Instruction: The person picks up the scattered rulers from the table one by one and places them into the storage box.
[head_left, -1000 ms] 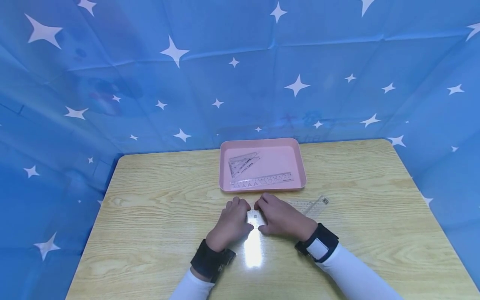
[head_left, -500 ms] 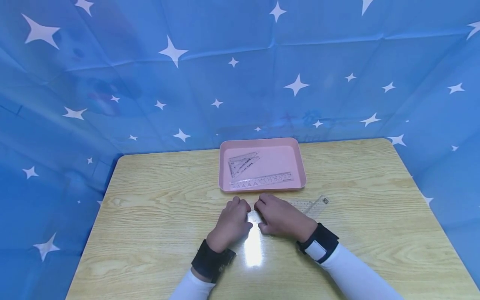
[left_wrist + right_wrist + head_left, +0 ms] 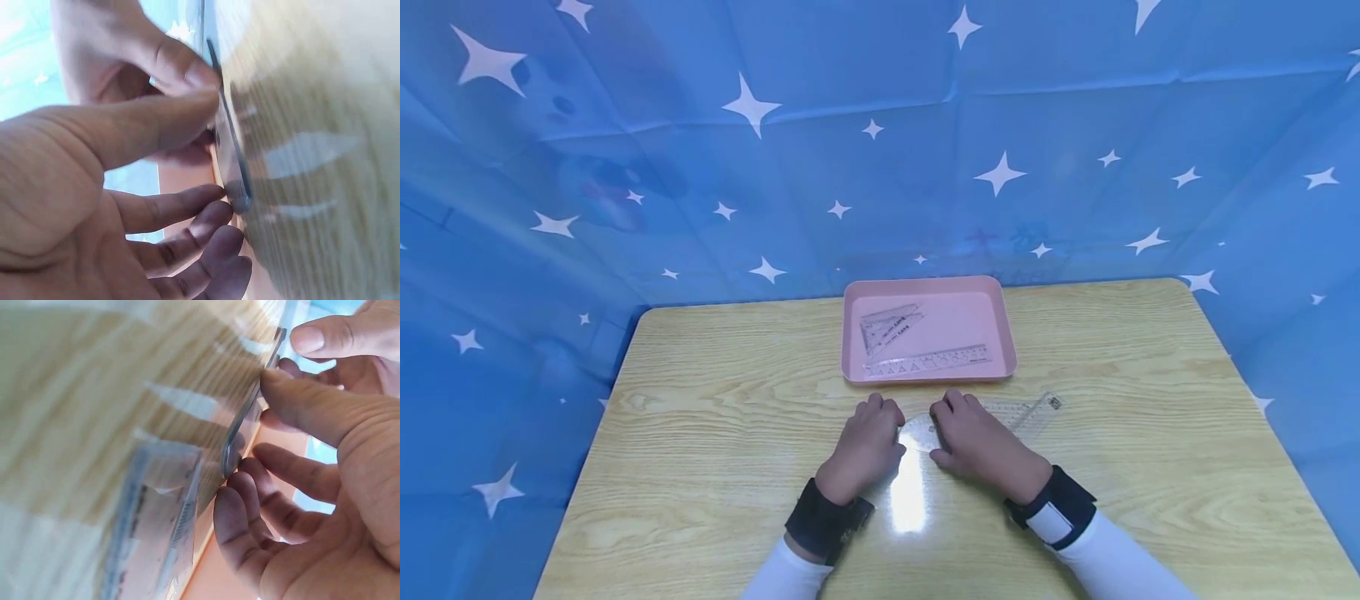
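Observation:
A clear plastic protractor [image 3: 919, 433] with a rounded edge lies low over the table between my two hands. My left hand [image 3: 867, 442] holds its left end, thumb on the near side and curled fingertips on the far side. My right hand [image 3: 981, 442] pinches the other end and covers part of it. Seen edge-on in the left wrist view, the protractor [image 3: 234, 156] is a thin dark-rimmed strip, with both thumbs at its near side. To the right of my right hand lie a clear set square [image 3: 1006, 409] and a clear straight ruler [image 3: 1040, 413], overlapping each other.
Behind the hands, a shallow pink tray [image 3: 966, 321] stands on the wood-grain table [image 3: 715, 400]. It contains clear set squares [image 3: 887, 329] and a clear ruler [image 3: 927, 361]. A blue curtain with white stars [image 3: 812, 167] hangs behind the table.
My right hand has shifted slightly right, widening the gap between the hands. More of the protractor's rounded outline now shows. The left hand has stayed nearly in place.

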`<state>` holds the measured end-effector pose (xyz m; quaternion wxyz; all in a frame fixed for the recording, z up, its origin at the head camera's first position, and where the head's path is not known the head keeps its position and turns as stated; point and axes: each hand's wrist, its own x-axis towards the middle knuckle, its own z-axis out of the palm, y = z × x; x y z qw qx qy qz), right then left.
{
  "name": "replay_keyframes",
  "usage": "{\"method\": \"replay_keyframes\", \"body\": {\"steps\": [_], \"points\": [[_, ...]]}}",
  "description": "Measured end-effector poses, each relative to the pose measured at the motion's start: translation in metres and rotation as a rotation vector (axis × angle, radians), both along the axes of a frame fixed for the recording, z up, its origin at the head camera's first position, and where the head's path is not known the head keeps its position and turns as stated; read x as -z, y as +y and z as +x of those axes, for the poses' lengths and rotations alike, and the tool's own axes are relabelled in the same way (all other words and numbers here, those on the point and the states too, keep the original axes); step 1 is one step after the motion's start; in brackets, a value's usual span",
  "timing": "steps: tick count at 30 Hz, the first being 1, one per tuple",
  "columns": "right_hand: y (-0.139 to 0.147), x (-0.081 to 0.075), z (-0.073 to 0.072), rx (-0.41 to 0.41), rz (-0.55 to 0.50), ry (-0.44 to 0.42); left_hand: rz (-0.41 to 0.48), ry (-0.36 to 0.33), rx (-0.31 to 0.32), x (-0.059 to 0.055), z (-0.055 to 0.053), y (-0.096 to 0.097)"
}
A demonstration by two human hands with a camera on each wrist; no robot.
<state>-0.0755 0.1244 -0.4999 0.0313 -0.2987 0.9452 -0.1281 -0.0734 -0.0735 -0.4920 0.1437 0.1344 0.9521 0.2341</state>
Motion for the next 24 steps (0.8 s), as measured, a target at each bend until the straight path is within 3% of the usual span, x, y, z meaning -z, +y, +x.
{"method": "replay_keyframes", "body": {"steps": [7, 11, 18, 24], "points": [[0.001, -0.001, -0.001, 0.004, -0.012, -0.011, 0.067, 0.007, -0.004, 0.001, 0.003, 0.004], [0.001, 0.000, -0.002, -0.001, -0.027, -0.011, 0.034, 0.023, 0.013, 0.000, 0.008, 0.012], [0.001, 0.004, -0.003, 0.031, -0.075, -0.013, -0.040, 0.124, 0.012, 0.003, 0.013, 0.023], [0.002, 0.008, -0.002, 0.077, -0.118, 0.015, 0.074, 0.124, -0.031, 0.012, 0.009, 0.018]]}}
